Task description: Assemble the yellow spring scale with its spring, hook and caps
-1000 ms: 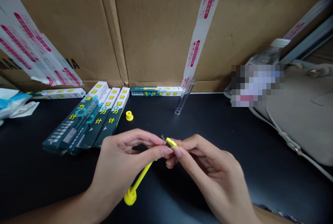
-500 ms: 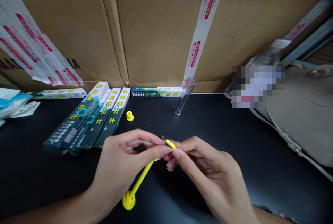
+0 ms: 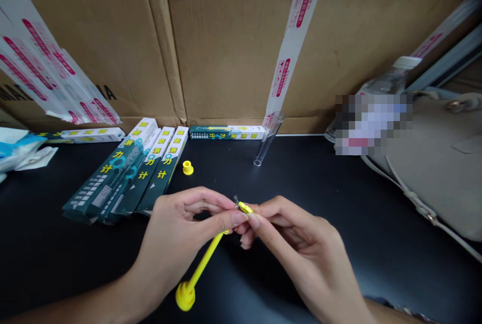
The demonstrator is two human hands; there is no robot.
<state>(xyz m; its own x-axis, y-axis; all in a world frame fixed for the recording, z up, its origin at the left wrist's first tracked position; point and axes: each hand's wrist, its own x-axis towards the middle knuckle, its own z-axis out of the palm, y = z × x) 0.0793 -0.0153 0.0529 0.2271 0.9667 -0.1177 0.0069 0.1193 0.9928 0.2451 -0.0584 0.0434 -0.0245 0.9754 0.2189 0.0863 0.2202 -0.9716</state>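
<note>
My left hand (image 3: 188, 236) and my right hand (image 3: 301, 243) meet at the fingertips in the middle of the view. The right one pinches a small yellow piece (image 3: 246, 207). Between the left thumb and index finger a small metal spring (image 3: 236, 201) is pinched, its coils poking up beside the yellow piece. A yellow rod (image 3: 205, 263) with a round end slants down below the left fingers; its upper end is partly hidden by them. On the black table, a yellow cap (image 3: 188, 168) stands behind my left hand, and a clear tube (image 3: 268, 139) leans against the cardboard.
Several green and white boxes (image 3: 113, 173) lie at the left, and another box (image 3: 227, 132) lies along the cardboard wall (image 3: 226, 52). A plastic bottle (image 3: 384, 83) and a beige bag (image 3: 437, 163) are at the right. Blue and white packaging (image 3: 22, 150) sits at the far left.
The yellow piece and my right fingertips have shifted very slightly left. The rod's round end has moved slightly down and left.
</note>
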